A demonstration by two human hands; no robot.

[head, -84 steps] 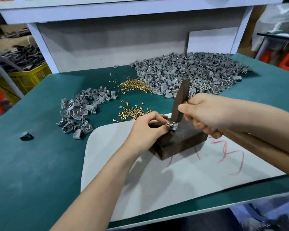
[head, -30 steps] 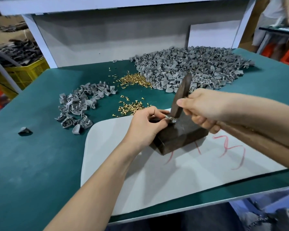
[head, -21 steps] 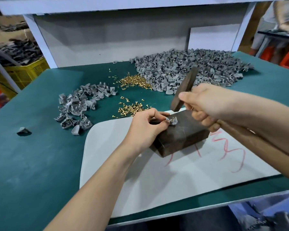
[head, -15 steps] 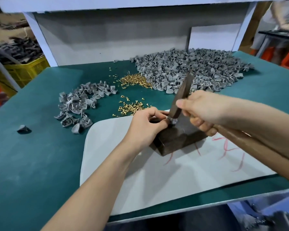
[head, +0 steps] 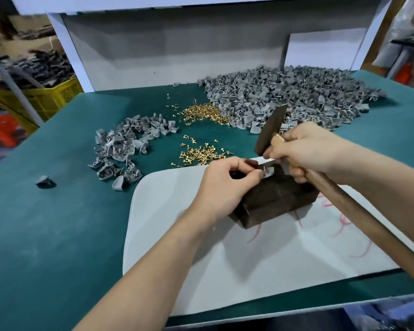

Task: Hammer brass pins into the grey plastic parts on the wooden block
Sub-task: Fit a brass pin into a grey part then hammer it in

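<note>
Your left hand [head: 225, 185] pinches the grey plastic part [head: 269, 171] between thumb and forefinger, pinning it on top of the wooden block [head: 277, 201] at the far left edge. Your right hand [head: 308, 149] is clenched round the hammer [head: 270, 130], choked up right under the head. The long wooden handle [head: 368, 225] runs back beneath your forearm.

The part is small, pale grey and smooth, with one slanted face catching the light. Something thin seems to stand at your fingertip, but it's too small to be sure it's a pin.

And the head's up! Half a second ago it sat down on the part. Now it hangs tilted above the block, with a clear gap between dark metal and plastic. Your left hand hasn't shifted, and neither has the block.

That block is dark brown wood, square-edged, with faint lines across its top. It sits on a white pad [head: 249, 254] with rounded corners and red scribbles. Under that lies the matt green table cover [head: 58, 223].

Just beyond the pad there's a scatter of shiny brass pins [head: 201, 155], and a farther pile of pins [head: 206, 113] behind it. At the back right is a big heap [head: 296, 96] of grey parts, wedge-shaped with rounded backs. A smaller heap [head: 124, 146] lies to your left, and a lone part [head: 43, 181] sits well apart.
</note>
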